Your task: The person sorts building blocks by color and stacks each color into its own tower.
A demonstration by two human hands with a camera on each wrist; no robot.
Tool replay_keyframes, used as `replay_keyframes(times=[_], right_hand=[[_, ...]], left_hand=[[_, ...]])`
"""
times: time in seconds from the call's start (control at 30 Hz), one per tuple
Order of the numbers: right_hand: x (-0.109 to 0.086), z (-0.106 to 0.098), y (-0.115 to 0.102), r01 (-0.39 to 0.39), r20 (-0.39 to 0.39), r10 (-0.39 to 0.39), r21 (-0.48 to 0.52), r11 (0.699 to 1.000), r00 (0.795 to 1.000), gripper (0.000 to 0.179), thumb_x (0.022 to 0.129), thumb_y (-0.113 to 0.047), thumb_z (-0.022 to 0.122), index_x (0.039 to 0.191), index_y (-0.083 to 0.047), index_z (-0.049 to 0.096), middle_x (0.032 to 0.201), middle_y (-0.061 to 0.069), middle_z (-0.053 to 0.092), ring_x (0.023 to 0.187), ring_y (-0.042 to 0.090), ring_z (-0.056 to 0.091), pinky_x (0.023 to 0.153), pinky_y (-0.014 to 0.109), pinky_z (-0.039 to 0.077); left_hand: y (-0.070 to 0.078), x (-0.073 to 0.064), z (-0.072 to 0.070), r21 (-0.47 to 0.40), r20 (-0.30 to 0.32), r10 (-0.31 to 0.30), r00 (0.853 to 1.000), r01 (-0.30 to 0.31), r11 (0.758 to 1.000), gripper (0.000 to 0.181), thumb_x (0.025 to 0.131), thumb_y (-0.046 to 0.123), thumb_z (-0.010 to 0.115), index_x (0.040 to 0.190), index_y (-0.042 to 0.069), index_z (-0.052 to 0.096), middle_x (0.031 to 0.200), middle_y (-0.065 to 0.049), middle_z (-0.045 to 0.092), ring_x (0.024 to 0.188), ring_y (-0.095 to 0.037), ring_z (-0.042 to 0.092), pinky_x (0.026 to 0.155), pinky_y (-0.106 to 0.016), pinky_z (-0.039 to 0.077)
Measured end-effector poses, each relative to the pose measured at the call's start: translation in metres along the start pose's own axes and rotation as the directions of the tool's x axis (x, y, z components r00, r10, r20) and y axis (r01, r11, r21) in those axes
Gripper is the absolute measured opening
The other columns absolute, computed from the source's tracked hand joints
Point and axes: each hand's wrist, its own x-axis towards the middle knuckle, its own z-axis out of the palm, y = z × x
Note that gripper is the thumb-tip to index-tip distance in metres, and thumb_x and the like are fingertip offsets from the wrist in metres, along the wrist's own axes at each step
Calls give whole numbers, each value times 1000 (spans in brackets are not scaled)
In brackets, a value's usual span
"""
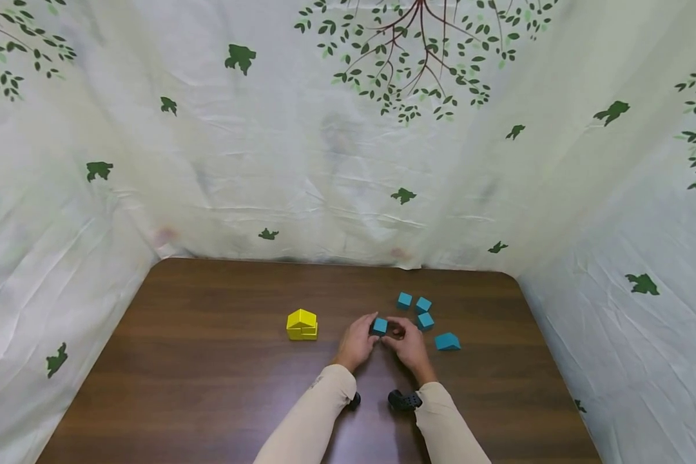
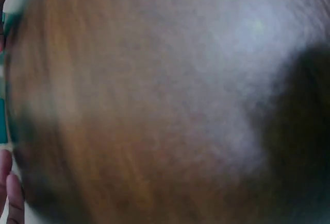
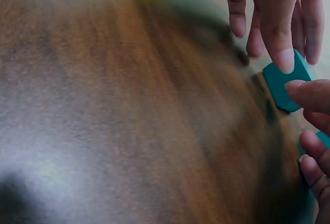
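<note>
Between my two hands, over the middle of the table (image 1: 238, 386), is a small blue block (image 1: 379, 326). My left hand (image 1: 356, 343) pinches it from the left; in the right wrist view the left thumb presses on its face, with other fingers behind. My right hand (image 1: 410, 348) curves in from the right, its thumb (image 3: 307, 94) on the same block (image 3: 281, 82) near the edge. The left wrist view catches only a few fingertips (image 2: 15, 195) and a strip of blue at its left edge.
Three blue cubes, one of them a cube (image 1: 404, 300) at the back, and a curved blue block (image 1: 448, 341) lie right of my hands. A stack of yellow blocks (image 1: 301, 325) stands to the left. Printed white cloth (image 1: 336, 161) hangs behind and beside the table.
</note>
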Motion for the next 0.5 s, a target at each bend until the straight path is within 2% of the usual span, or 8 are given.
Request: replay_keyframes(times=[0.2,0.37,0.5], right_hand=[[-3,6,-4,-17,22,17,15,1000,1000,37,77,1,78,113,-4,68,105,11,66,88,24,59,74,34,50],[-3,12,-8,-28,30,27,23,999,999,36,78,0,78,112,-5,68,104,9,67,88,23,59,76,35,51],[-1,17,-13,-14,30,13,25,1000,999,34,78,1,77,111,-3,68,101,11,67,89,24,60,76,37,52]], left_hand=[[-13,-5,0,0,-40,20,999,-20,1000,35,83,5,73,116,1,65,111,-13,66,105,-28,63,92,-40,48],[-23,-9,-2,-26,-50,18,999,-19,999,34,83,4,73,116,0,66,111,-13,67,103,-28,63,91,-40,48],[-28,-12,-3,-73,-92,20,996,-27,997,35,83,0,72,117,-2,65,109,-14,66,90,-24,63,82,-36,51]])
